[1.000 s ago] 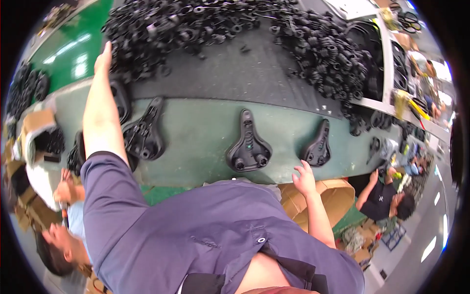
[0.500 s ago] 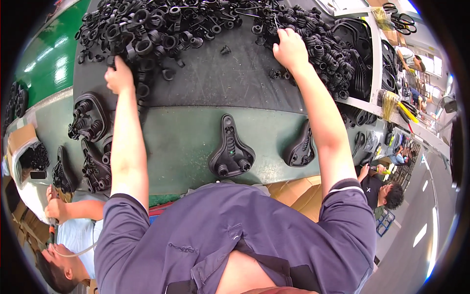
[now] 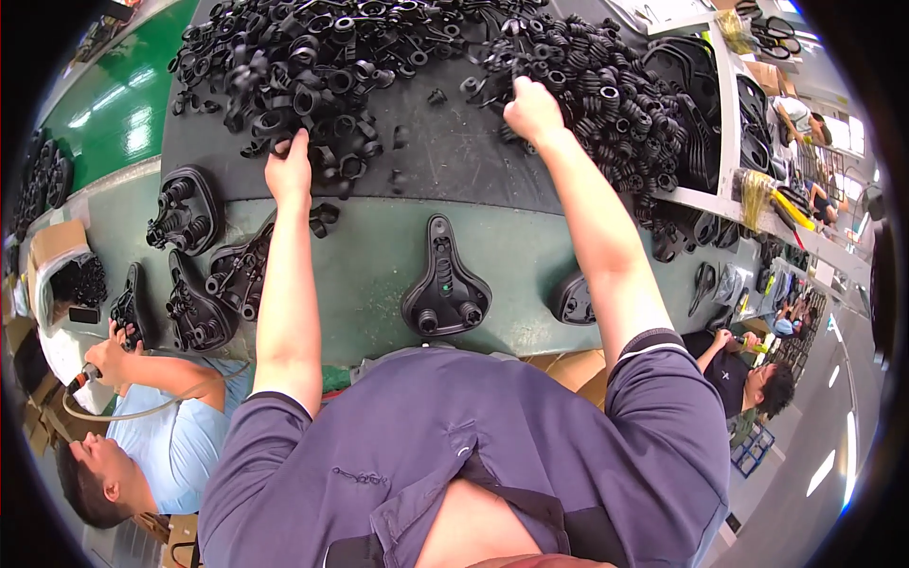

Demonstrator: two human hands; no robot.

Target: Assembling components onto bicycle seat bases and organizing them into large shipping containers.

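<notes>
Black, hard-looking rings (image 3: 317,80) meet the left hand (image 3: 289,175), its fingers bent at the near side of their heap; whether they pinch one, I cannot tell. The right hand (image 3: 533,112) curls its fingers beside ribbed, coil-like pieces (image 3: 606,104), fingertips hidden, so its grip is unclear too. Rings like these are probably light, stiff and a little slippery, best pinched across the rim; the ribbed pieces may give when squeezed, their ridges offering purchase. Both heaps lie on a dark mat (image 3: 454,156) toward the table's far edge. Nearer, the green table (image 3: 369,284) carries an upturned saddle (image 3: 445,284) by the middle of its near edge; more saddles (image 3: 199,322) lie leftward. Off the near edge, at left, a co-worker (image 3: 170,435) in light blue holds a tool (image 3: 83,379).
</notes>
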